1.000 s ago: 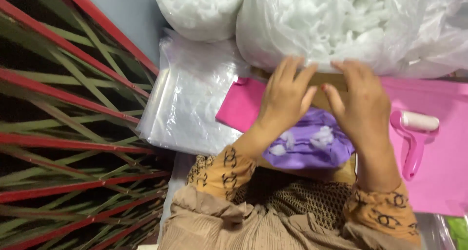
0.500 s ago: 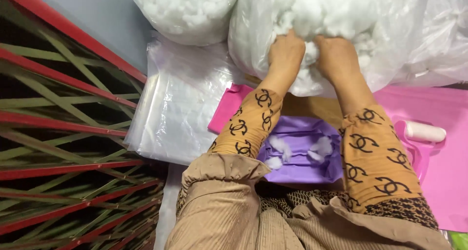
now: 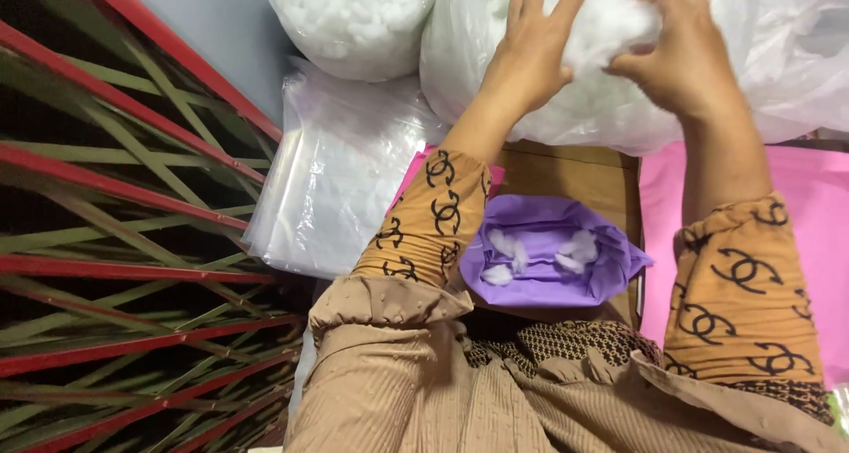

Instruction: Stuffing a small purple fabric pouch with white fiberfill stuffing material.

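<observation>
A big clear plastic sack (image 3: 761,73) of white cotton stuffing fills the far right, its top and right side cut off by the frame. A second clear bag (image 3: 354,15) of white cotton balls stands to its left at the far edge, also cut off at the top. Below that bag, on the left, lies a flat stack of empty clear plastic bags (image 3: 340,188), beside a mat of red and green strips (image 3: 115,232) that takes up the left side. A pink sheet (image 3: 800,214) covers the surface on the right. In the near middle sits a small purple cloth pouch (image 3: 553,263), open upward, with a few white tufts inside, resting on a brown board (image 3: 575,175).

Both hands are up at the far sack. The left hand (image 3: 531,51) lies with fingers spread and apart, pressed on the sack's bulging plastic. The right hand (image 3: 685,51) has its grip curled together around a wad of white stuffing (image 3: 610,24) at the sack's mouth; whether plastic lies between fingers and wad is hard to tell. The pouch lies well apart from both hands, nearer the body, between the patterned orange sleeves.
</observation>
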